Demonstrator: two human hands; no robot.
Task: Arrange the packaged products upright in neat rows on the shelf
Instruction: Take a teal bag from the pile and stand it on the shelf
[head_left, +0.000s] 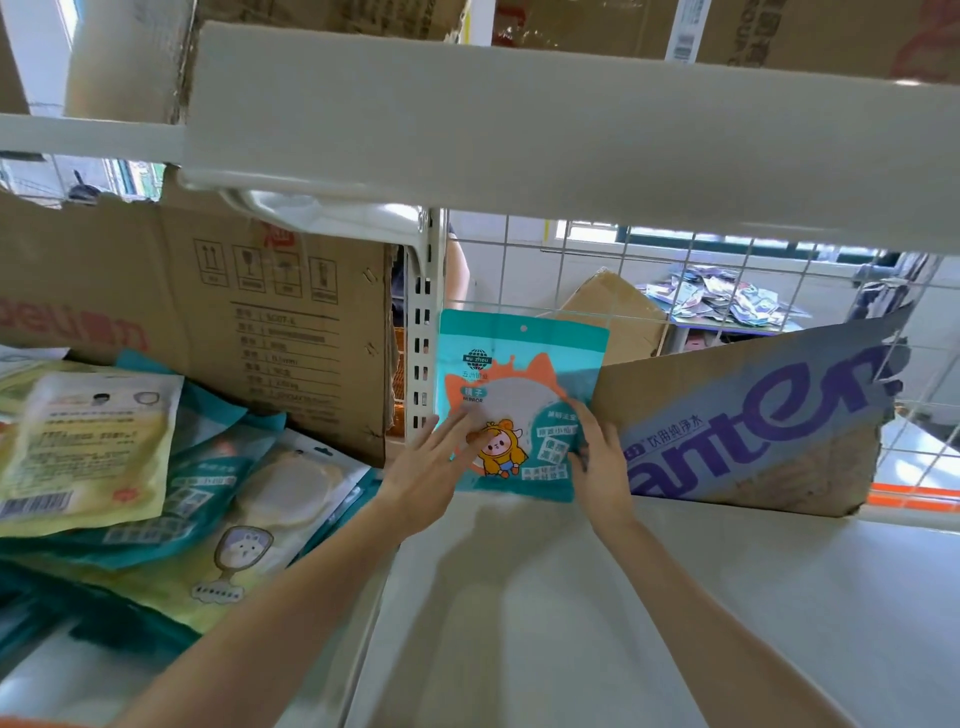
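We held the teal mirror packet (519, 400) upright at the back left corner of the white shelf (571, 597), its bottom edge on the shelf surface. Our left hand (431, 467) lay against its face with fingers straight and spread. Our right hand (600, 457) gripped its lower right edge, fingers curled round it. The torn cardboard flap (753, 415) stood just beside it. Risk: the thin packet had no neighbour in front, so releasing it could let it tip forward, and the flap could crowd the row
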